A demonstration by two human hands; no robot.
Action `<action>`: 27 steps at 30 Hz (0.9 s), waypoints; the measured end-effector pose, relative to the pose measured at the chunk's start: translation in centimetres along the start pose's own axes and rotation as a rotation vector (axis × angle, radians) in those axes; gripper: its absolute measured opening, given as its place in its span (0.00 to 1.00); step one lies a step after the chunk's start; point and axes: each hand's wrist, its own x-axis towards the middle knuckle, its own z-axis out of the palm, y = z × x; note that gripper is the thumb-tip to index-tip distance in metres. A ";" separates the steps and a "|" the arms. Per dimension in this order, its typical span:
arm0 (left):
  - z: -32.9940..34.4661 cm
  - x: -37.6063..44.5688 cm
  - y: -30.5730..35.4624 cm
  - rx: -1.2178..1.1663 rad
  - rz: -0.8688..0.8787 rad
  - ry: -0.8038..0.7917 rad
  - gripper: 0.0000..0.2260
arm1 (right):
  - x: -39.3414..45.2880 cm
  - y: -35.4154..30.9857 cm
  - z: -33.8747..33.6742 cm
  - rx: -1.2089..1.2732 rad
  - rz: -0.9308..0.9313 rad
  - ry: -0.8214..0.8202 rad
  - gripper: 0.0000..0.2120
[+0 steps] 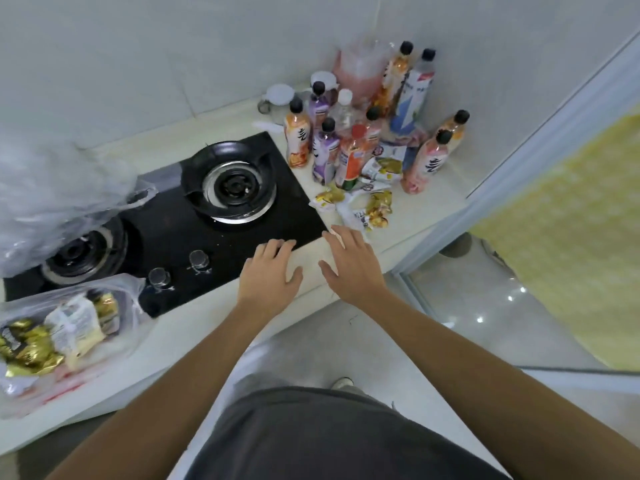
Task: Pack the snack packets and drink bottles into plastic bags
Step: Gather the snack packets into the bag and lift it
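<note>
Both hands reach out over the front edge of the white counter (194, 344), palms down and empty. The left hand (272, 275) is spread flat, fingers loosely apart, its fingertips (277, 244) at the near right corner of the black gas hob (180, 233); whether they press on the glass or hover just over it cannot be told. The right hand (353, 263) is just beside it, also wide open with the thumb splayed toward the left hand, gripping nothing — its fingertips (334, 233) come close to the nearest of the loose snack packets (372, 207), possibly brushing a white one.

Those packets, gold and white, lie scattered just beyond the right hand. Farther beyond them, toward the wall corner, stands a cluster of drink bottles (356, 147), upright, with black caps and orange, purple and pink labels, and a taller blue-and-white bottle (414, 95) at the back.

Well off to the left of the left hand, at the counter's near edge, a clear plastic bag (69, 327) lies on its side with gold and white snack packets already inside. Beyond that, another crumpled clear plastic bag (52, 202) sits over the hob's far-left burner — blurred, its contents unreadable.
</note>
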 end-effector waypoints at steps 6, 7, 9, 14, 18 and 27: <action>3.3 6.2 5.2 0.011 0.036 -0.058 0.24 | 2.4 8.5 -0.1 -0.014 0.065 -0.121 0.28; 3.9 7.3 5.8 0.006 0.038 -0.074 0.24 | 3.2 9.7 0.1 -0.005 0.077 -0.136 0.29; 5.5 9.9 7.0 -0.025 0.032 -0.110 0.24 | 5.0 12.0 0.6 0.010 0.106 -0.170 0.30; 9.2 15.2 8.8 -0.066 0.008 -0.218 0.26 | 8.7 15.9 2.8 -0.009 0.037 -0.270 0.31; 11.4 17.3 9.7 -0.078 -0.054 -0.269 0.26 | 10.4 17.5 4.7 0.025 -0.054 -0.261 0.28; 13.2 18.0 11.8 -0.113 -0.279 -0.216 0.22 | 12.6 20.5 5.4 -0.043 -0.210 -0.173 0.25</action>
